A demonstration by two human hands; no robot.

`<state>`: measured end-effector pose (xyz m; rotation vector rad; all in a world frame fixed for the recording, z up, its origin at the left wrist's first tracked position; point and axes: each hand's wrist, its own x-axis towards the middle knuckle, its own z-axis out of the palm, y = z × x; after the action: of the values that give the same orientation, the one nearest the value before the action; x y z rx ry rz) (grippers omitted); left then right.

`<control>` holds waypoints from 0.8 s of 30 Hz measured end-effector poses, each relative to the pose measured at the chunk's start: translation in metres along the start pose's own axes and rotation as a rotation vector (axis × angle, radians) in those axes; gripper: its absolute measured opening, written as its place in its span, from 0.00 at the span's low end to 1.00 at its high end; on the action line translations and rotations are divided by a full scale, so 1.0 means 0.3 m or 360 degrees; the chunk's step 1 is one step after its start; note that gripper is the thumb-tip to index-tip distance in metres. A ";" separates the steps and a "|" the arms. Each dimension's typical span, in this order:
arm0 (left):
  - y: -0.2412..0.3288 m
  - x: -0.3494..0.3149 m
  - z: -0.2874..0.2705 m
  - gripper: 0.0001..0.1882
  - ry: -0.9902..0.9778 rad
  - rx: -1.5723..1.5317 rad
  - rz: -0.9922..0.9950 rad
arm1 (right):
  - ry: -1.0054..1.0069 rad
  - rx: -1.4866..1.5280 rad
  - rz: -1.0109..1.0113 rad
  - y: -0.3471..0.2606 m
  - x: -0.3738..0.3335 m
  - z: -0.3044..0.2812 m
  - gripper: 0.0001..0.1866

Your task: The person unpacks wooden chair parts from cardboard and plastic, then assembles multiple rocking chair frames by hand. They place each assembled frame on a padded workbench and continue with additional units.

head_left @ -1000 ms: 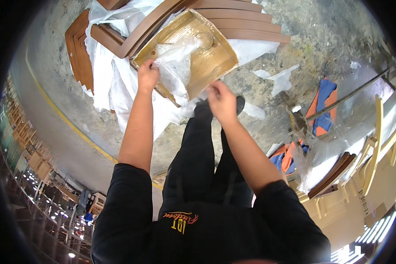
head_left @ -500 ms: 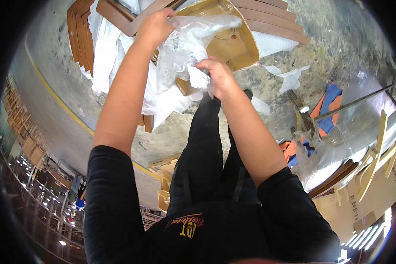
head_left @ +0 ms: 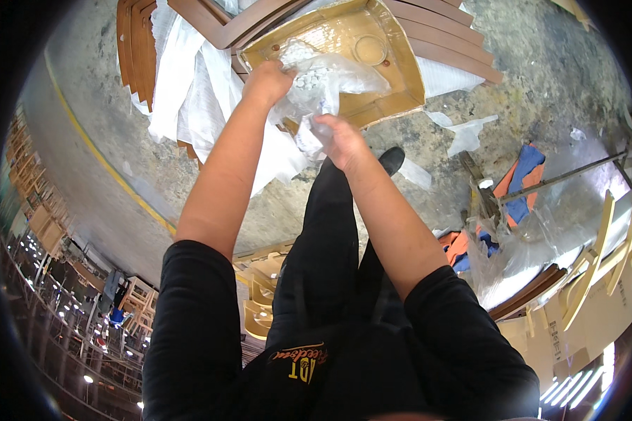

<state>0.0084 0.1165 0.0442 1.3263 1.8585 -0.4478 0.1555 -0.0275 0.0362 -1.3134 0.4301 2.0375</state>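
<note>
Concrete floor below; both hands now bunch clear plastic bag tighter.

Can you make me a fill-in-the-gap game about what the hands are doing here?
1. Both hands hold a clear ___ bag.
2. The left hand is ___ up in the picture than the right hand.
3. Under the bag lies a golden-brown wooden seat with a ___ ring resting on it.
4. The person's sleeves are ___ in colour.

Missing words: plastic; higher; round; black
</note>
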 end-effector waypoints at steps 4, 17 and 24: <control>-0.028 0.049 0.052 0.21 0.0635 -0.0183 0.0381 | -0.0046 -0.0387 0.0009 -0.030 -0.063 0.032 0.24; 0.023 0.050 -0.041 0.45 0.0602 -0.0074 0.0549 | -0.0030 -0.2114 0.0014 -0.202 -0.067 0.172 0.28; -0.025 -0.090 0.131 0.48 0.0588 0.0070 -0.0094 | -0.0027 -0.2141 -0.1798 -0.252 -0.007 0.167 0.11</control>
<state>0.0210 0.0703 0.0393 1.4620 2.2048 -0.2876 0.1741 0.0561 0.0659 -1.5722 -1.6057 1.1500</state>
